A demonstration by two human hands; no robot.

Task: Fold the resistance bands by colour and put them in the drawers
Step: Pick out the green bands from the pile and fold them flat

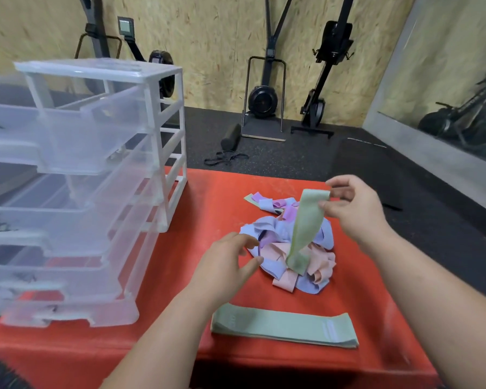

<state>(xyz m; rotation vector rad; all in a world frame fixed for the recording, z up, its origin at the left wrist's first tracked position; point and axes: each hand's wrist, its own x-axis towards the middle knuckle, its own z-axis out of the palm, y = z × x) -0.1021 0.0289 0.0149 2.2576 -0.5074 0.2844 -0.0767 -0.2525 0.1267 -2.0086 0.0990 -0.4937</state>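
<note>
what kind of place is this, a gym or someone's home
Most likely a gym: rowing machines stand upright against the chipboard wall, the floor is black speckled rubber, and a large mirror lines the right wall.

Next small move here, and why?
Probably: the left hand takes the lower end of the green band, which rests on the mixed pile, and draws it clear. The right hand pinches only its top end, the left holds nothing, and a flat green stack lies nearer the person.
</note>
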